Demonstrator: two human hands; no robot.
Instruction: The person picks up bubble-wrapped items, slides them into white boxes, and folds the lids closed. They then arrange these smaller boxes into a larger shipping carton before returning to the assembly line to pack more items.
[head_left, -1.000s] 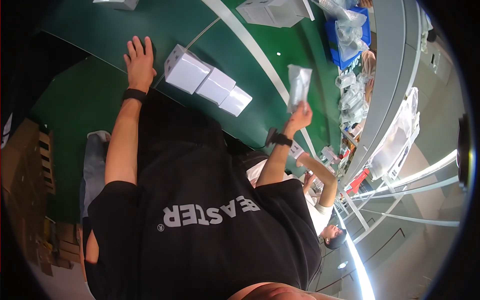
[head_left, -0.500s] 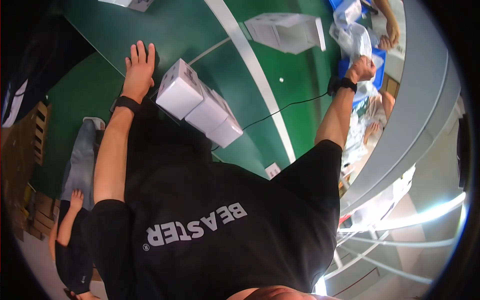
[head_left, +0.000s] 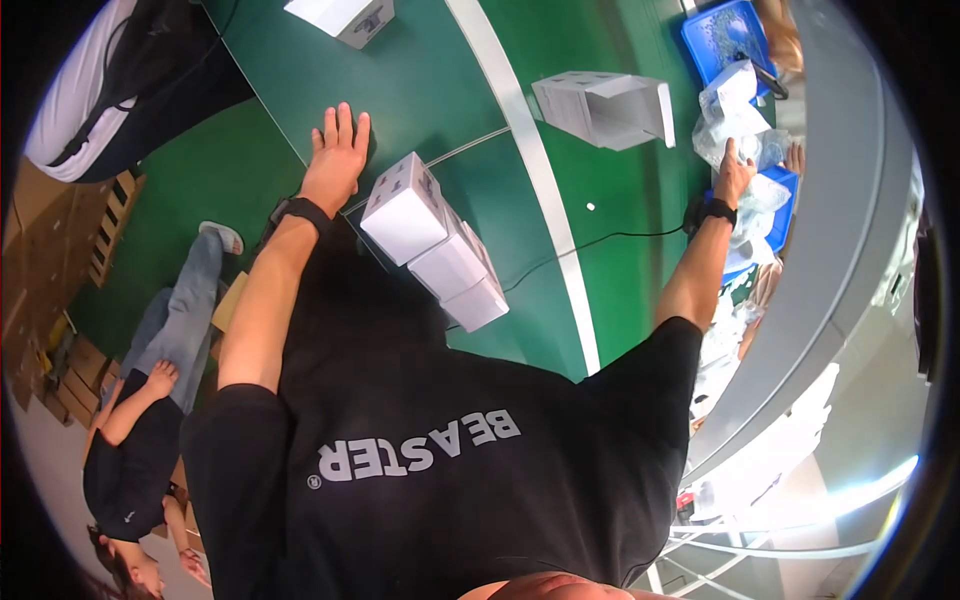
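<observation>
My left hand (head_left: 338,160) lies flat on the green tabletop (head_left: 420,90), fingers stretched out and holding nothing. Just right of it stands a row of white boxes (head_left: 405,210), close against each other. My right arm reaches out over the green belt to the far right. There my right hand (head_left: 733,180) is at a heap of clear plastic bags (head_left: 728,118), its visible fingers stretched out and apart. It seems to touch a bag, though the contact is not clear. Beneath these bags sits a blue tray (head_left: 787,205).
An open white box (head_left: 608,108) lies on the belt beyond a pale rail (head_left: 548,205). Another white box (head_left: 345,18) stands at the table's far edge. A black cable (head_left: 610,237) crosses the rail. Another blue tray (head_left: 722,45) is upper right. A person (head_left: 135,450) is at left.
The view has shifted, so the table and boxes appear lower and further right. My right hand's fingers have straightened at the bags. My left hand still rests on the table.
</observation>
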